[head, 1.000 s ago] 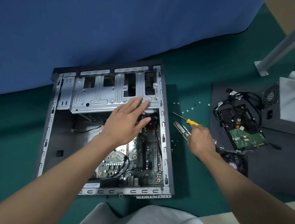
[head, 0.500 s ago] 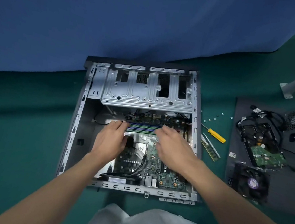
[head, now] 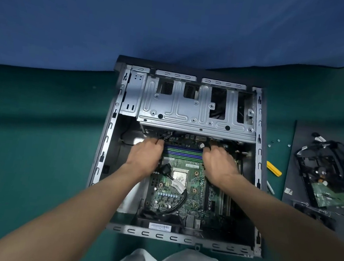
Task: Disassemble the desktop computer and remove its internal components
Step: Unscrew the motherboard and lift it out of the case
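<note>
Now: both hands at memory slots [head: 182, 152], inside open case [head: 110, 136] lying flat, centre.
L hand [head: 145, 156] & R hand [head: 218, 164] curl over slot ends; can't tell if gripping anything. Prob. best: press both ends evenly, lift straight up, no twisting.

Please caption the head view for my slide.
In the open computer case, left hand and right hand at opposite ends of the memory slots on the motherboard.

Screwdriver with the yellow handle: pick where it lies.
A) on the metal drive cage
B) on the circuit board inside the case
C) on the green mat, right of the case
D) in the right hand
C: the screwdriver lies on the green mat just outside the case, while the left hand and right hand are inside the case.
</note>
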